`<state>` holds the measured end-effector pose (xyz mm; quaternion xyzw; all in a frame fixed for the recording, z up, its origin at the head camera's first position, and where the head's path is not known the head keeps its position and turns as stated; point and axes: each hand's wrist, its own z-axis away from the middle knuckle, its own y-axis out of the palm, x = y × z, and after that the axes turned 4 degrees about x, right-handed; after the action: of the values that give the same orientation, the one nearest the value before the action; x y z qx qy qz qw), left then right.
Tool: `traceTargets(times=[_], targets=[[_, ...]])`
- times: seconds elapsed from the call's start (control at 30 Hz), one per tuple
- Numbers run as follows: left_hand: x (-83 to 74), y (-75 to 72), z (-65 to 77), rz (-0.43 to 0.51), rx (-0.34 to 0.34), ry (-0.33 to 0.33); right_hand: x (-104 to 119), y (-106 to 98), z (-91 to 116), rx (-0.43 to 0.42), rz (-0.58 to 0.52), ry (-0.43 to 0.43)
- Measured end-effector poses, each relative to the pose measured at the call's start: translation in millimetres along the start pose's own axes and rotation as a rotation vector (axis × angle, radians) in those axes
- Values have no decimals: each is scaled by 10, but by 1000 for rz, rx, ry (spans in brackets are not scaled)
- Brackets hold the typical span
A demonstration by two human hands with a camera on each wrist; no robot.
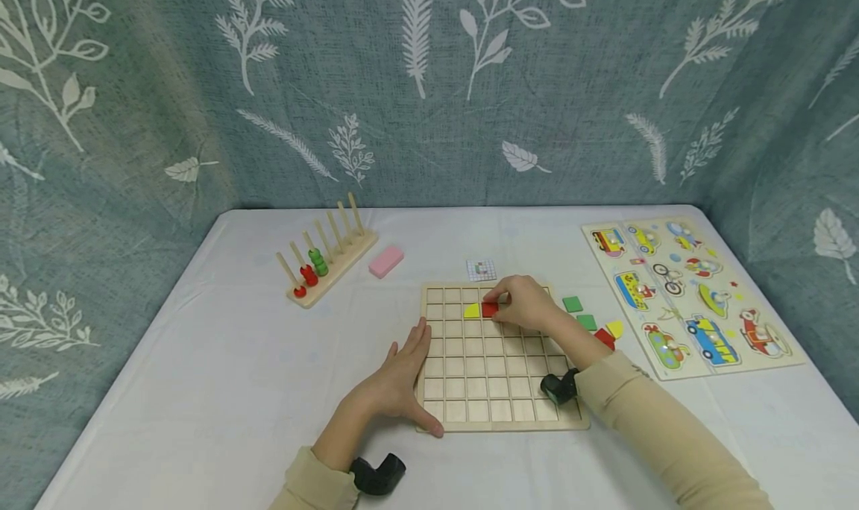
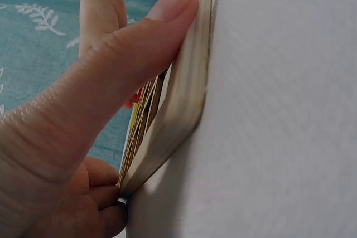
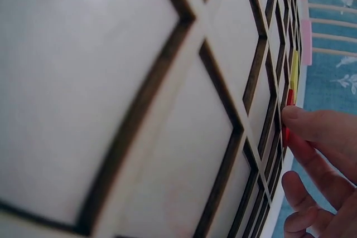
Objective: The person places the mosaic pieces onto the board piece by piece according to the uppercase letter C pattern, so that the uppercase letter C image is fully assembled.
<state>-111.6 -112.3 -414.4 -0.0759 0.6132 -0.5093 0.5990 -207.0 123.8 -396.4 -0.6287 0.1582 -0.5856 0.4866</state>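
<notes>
A wooden grid board (image 1: 463, 387) lies on the white cloth. Against its left side and near-left corner rests my left hand (image 1: 396, 379), fingers extended along the edge. In the left wrist view the thumb (image 2: 167, 12) presses on the near rim. At the board's far part, my right hand (image 1: 526, 303) pinches a red tile (image 1: 490, 310) between thumb and finger. That tile sits beside a yellow tile (image 1: 473, 311) with a slanted side, in the second row from the far edge. The right wrist view shows the red tile (image 3: 289, 97) at the grid surface, partly hidden by the thumb.
Right of the board lie two green tiles (image 1: 587, 322), a red tile (image 1: 605, 338) and a yellow piece (image 1: 615, 329). Further right is a vehicle puzzle board (image 1: 661, 372). A peg rack (image 1: 335, 266) with beads, a pink block (image 1: 386, 262) and a patterned card (image 1: 481, 270) stand farther back.
</notes>
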Motion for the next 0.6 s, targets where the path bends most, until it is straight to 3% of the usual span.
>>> traceTargets(times=[0.6], targets=[[7,-3,3,1,-2,7,-49,-41,25,-17,-42,-10]])
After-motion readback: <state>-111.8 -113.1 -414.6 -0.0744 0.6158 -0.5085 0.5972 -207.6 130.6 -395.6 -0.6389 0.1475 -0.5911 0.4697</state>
